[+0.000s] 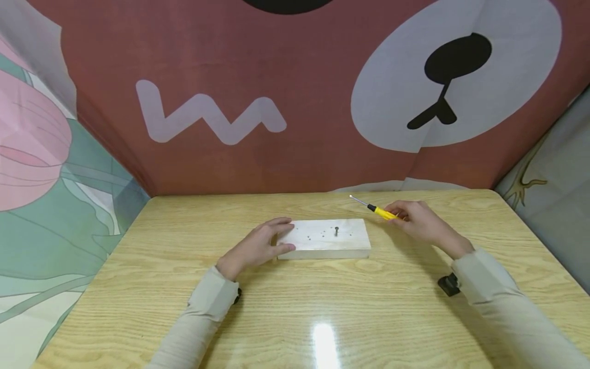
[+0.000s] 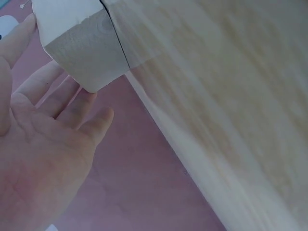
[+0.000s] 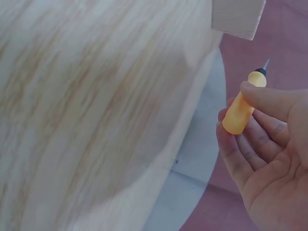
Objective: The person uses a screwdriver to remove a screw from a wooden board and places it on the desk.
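Note:
A pale wooden block (image 1: 322, 253) lies flat on the table, its top dotted with several small dark holes. One screw (image 1: 336, 231) stands upright in the block, right of the middle. My left hand (image 1: 260, 243) holds the block's left end between thumb and fingers; the left wrist view shows the block's end face (image 2: 89, 53) against the fingertips. Off the block's right side, my right hand (image 1: 417, 220) grips a screwdriver (image 1: 381, 211) by its yellow handle (image 3: 240, 110). The screwdriver's thin metal shaft points up and left, apart from the screw.
The wood-grain table (image 1: 295, 307) carries a bright light reflection near its front. Behind it rises a printed cloth backdrop (image 1: 313, 164). Other printed cloth hangs at the left and right sides. A dark wrist device (image 1: 448, 284) hangs below the right cuff.

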Demonstrator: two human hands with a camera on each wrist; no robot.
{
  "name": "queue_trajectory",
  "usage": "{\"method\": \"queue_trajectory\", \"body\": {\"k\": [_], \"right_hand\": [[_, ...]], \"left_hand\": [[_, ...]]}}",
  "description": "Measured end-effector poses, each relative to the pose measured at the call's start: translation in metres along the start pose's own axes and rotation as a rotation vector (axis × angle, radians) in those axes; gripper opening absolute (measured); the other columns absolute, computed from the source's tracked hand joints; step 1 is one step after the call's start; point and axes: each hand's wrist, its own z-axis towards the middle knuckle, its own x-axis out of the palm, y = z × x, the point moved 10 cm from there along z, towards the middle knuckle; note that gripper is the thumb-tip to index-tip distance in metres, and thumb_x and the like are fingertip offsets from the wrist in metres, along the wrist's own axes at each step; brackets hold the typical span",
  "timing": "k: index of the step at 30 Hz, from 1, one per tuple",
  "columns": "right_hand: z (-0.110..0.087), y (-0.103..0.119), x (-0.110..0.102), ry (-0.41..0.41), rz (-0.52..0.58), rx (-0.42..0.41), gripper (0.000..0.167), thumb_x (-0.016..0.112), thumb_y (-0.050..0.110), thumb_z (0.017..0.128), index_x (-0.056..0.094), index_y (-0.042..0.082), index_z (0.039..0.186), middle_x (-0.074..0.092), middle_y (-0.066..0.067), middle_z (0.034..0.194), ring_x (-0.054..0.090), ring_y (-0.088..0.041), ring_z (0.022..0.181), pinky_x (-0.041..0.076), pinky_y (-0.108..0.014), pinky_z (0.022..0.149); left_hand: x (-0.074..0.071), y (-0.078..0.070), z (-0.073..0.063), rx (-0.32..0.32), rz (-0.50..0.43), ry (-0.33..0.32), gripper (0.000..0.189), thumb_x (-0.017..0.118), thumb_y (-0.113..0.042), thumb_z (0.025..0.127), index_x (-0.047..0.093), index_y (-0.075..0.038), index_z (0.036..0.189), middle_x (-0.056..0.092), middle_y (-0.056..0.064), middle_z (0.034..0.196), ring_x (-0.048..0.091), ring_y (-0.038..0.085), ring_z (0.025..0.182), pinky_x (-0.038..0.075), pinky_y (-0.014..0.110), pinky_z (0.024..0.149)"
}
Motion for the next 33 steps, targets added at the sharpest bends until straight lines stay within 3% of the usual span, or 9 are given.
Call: {"method": "queue_trajectory", "body": {"k": [12, 33], "right_hand": [[-0.010, 0.018, -0.008, -0.027, 0.001, -0.007, 0.032, 0.068, 0.006, 0.093, 0.064, -0.005, 0.122, 0.071, -0.021, 0.108, 0.069, -0.030, 0.092, 0.060, -0.040, 0.076], [-0.025, 0.049, -0.023, -0.105, 0.023, -0.066, 0.032, 0.072, 0.006, 0.090, 0.068, -0.001, 0.121, 0.073, -0.018, 0.110, 0.071, -0.027, 0.093, 0.060, -0.034, 0.076]], "left_hand": [[0.000, -0.001, 0.000, -0.002, 0.027, -0.004, 0.065, 0.065, -0.038, 0.096, 0.045, -0.004, 0.148, 0.037, 0.013, 0.159, 0.032, 0.030, 0.149, 0.031, 0.048, 0.121], [-0.001, -0.004, -0.002, -0.011, 0.008, -0.009, 0.065, 0.064, -0.037, 0.097, 0.044, -0.003, 0.149, 0.036, 0.012, 0.159, 0.031, 0.031, 0.149, 0.031, 0.050, 0.120]]}}
